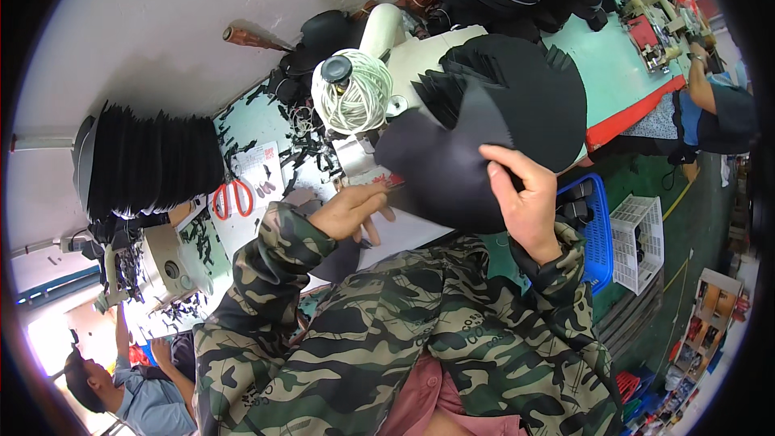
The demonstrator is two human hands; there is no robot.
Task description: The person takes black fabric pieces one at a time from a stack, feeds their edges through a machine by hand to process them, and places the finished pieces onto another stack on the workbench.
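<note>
A curved black sheet piece point(444, 165) with a notch in its upper edge hangs over the white worktop, in front of the machine. My right hand point(525, 200) pinches its right edge between thumb and fingers. At the lower left edge of the piece, my left hand point(355, 211) has its fingers closed on it, partly hidden behind one another. Just behind the piece stands a cream machine point(382, 30) with a coil of pale cord point(349, 101) on it. A fanned stack of black pieces point(537, 101) lies behind and to the right.
Red-handled scissors point(232, 198) lie left, near black scraps and a tall row of black pieces point(153, 160). A blue basket point(597, 234) and a white crate point(638, 242) stand on the floor at right. Other people work at far left point(145, 396) and far right point(714, 101).
</note>
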